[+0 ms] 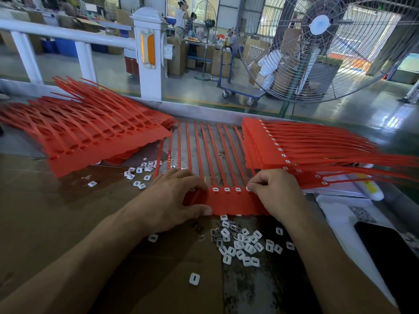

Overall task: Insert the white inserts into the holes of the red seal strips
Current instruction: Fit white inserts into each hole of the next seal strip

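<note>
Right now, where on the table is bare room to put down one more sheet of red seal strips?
The brown cardboard left of the left hand, below the left red strip stack, is mostly bare. It is crowded near the loose white inserts under both hands, and by the right red strip stack, white papers and black phone.

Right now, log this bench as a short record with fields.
work piece: red strip sheet, flat on the bench between both hands
left hand: fingers straight, pressing the sheet's left end
right hand: pinching a white insert at a hole
seated inserts: three visible in the row
loose inserts: heap just below the sheet
left stack: holes empty
right stack: inserts in place
</note>
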Demonstrator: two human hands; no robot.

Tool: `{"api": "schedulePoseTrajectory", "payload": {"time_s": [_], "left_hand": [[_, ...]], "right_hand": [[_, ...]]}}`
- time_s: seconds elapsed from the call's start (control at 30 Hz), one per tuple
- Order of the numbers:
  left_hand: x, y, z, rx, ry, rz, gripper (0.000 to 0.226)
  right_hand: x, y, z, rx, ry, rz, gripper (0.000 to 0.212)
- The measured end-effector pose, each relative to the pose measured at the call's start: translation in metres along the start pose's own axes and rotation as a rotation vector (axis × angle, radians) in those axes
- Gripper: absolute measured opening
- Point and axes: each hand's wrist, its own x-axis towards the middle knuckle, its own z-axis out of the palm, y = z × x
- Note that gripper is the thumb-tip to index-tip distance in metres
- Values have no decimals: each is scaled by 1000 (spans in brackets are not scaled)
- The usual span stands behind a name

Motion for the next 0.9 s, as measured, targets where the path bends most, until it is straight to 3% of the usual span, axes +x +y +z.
{"api": "schedulePoseTrajectory", "payload": {"time_s": [0.27, 0.47, 0.9], "left_hand": [[1, -1, 1, -1, -5, -6, 64], [3, -4, 2, 9, 9, 6, 64], [3, -5, 5, 14, 7, 3, 63]], "right_hand": [[-5, 5, -3, 47, 7, -40, 13], [-15, 1, -9, -188, -37, -176, 25], [-25, -18, -9, -592, -117, -201, 36]]}}
